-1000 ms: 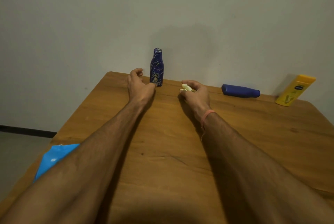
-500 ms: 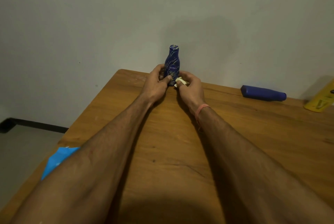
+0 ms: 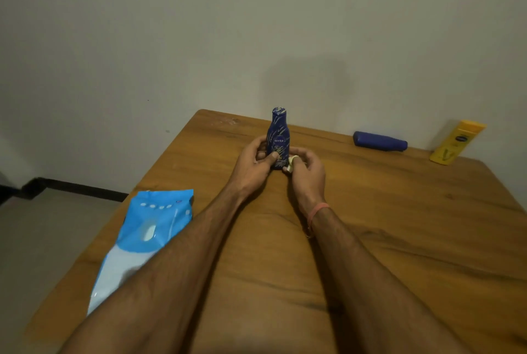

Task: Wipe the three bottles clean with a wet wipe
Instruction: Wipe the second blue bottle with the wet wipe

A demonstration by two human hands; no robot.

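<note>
we see the patterned bottle (image 3: 278, 139) upright near the far edge of the bench (image 3: 399, 225), dark blue with pale yellow streaks, a nivea logo mid-body, narrow neck and cap on. left hand (image 3: 252, 166) grips its lower body, thumb across the front, fingers curled round the far side. right hand (image 3: 306, 172) pinches a small crumpled wet wipe (image 3: 292, 164), whitish-yellow, held against the bottle's base on the right side. a pink band (image 3: 316, 211) sits on the right wrist.

plain blue bottle (image 3: 379, 141) lies on its side by the wall, well apart to the right. yellow bottle (image 3: 457, 142) stands tilted against the wall, just beyond the blue one, dark oval logo on its front. a blue-and-white wipes pack (image 3: 142, 239) lies flat at the bench's left edge, partly under our left forearm.
</note>
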